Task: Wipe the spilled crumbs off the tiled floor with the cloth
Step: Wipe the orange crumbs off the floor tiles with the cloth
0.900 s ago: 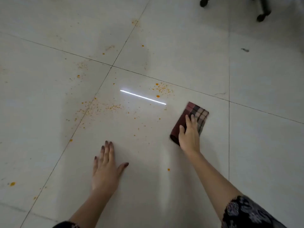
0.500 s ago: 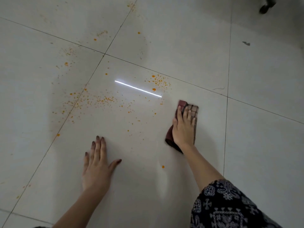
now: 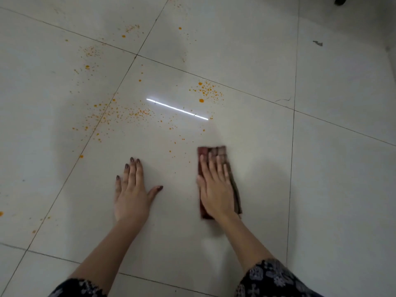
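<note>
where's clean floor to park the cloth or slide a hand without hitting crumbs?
Free: the tile right of the cloth, past the grout line; the strip between left hand and right hand; the floor nearer than both hands. Crowded: orange crumbs ahead-left around the light streak, and a cluster ahead of the cloth.

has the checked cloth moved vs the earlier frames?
Yes. The folded red-brown checked cloth under the right hand slid toward the person, away from the bright light streak reflected on the floor.
</note>
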